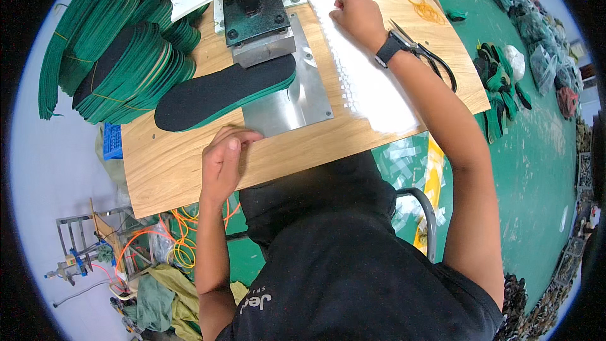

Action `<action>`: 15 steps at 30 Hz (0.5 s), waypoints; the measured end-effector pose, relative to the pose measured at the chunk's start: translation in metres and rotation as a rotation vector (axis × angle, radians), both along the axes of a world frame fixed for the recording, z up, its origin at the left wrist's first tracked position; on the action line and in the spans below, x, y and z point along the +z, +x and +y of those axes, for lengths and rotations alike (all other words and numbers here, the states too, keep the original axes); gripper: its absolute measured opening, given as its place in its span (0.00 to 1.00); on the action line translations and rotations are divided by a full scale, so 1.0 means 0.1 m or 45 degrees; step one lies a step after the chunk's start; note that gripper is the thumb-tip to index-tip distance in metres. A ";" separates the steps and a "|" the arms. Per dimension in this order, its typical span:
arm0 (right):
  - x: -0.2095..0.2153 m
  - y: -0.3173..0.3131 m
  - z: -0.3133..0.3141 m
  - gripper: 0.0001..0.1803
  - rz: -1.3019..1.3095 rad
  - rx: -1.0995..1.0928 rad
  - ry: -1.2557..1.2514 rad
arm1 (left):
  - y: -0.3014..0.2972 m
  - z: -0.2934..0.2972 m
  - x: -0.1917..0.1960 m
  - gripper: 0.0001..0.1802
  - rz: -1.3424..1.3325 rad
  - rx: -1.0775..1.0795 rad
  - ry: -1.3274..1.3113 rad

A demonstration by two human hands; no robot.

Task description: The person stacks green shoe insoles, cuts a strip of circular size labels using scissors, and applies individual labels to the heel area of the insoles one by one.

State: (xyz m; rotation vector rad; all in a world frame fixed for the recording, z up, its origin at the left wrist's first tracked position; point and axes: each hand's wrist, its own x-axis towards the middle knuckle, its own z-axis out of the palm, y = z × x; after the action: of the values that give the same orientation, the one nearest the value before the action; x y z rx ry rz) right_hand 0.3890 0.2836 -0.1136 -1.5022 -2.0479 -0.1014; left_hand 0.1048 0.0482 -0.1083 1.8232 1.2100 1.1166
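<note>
Far left, bundled stacks of green shoe insoles (120, 69). On wooden table (170, 164), black-topped green insole (221, 91) lying flat under grey metal press block (259, 22). Left hand (224, 161) just below insole, fingers curled loosely, grasping nothing. Right hand (360, 16) pinching white strip of small labels (360, 82). Black scissors (426, 53) rightmost.

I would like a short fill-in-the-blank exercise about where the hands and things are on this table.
1. The left hand rests on the wooden ____.
2. The insole lies partly under the metal ____.
3. The right hand touches a sheet of white ____.
4. The ____ lie on the table beside the right wrist.

Missing words: table; press; labels; scissors
</note>
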 end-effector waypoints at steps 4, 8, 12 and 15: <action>0.08 0.19 0.13 0.10 0.233 -0.003 -0.143 | -0.02 0.00 0.03 0.19 0.037 -0.036 0.026; 0.29 0.41 0.03 0.11 0.606 0.084 -0.280 | 0.10 0.04 0.07 0.18 0.023 0.011 0.165; 0.89 0.28 -1.11 0.09 1.074 0.367 -0.673 | 0.64 0.11 0.14 0.21 -0.286 -0.149 -0.093; 0.84 0.22 -1.95 0.07 0.660 0.598 -0.576 | 1.01 0.11 -0.05 0.27 -0.715 -0.369 -0.497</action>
State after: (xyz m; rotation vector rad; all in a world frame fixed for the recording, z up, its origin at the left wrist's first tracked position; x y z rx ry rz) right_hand 0.4107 0.0886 -0.0296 -1.0761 -1.9872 0.8914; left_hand 0.2054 0.0593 -0.1132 1.2245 0.7386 1.0395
